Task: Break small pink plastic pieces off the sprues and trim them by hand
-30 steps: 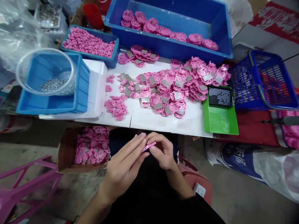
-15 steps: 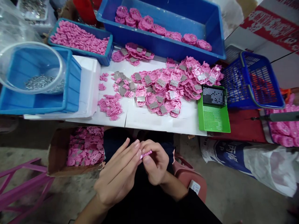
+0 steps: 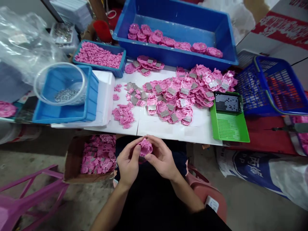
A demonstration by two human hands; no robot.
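Between both hands, just off the table's front edge, is a pink plastic casing with its hollow side showing. My left hand grips its left side, thumb on the near rim. Around the right side curl the fingers of my right hand, its thumb at the lower edge. The far side of the casing is partly hidden by fingers. Beyond the hands, pink casings with grey metal plates lie heaped on the white table top. Small pink parts and loose grey plates lie to their left.
At the back stands a long blue bin holding pink casings. Left are a blue tray of small pink pieces and a clear tub of metal bits. Right are a green basket, a blue basket and a screwdriver.
My left hand, flat and stretched out before, now wraps around the left of the casing. The casing has turned so its hollow shows. The view has shifted left.
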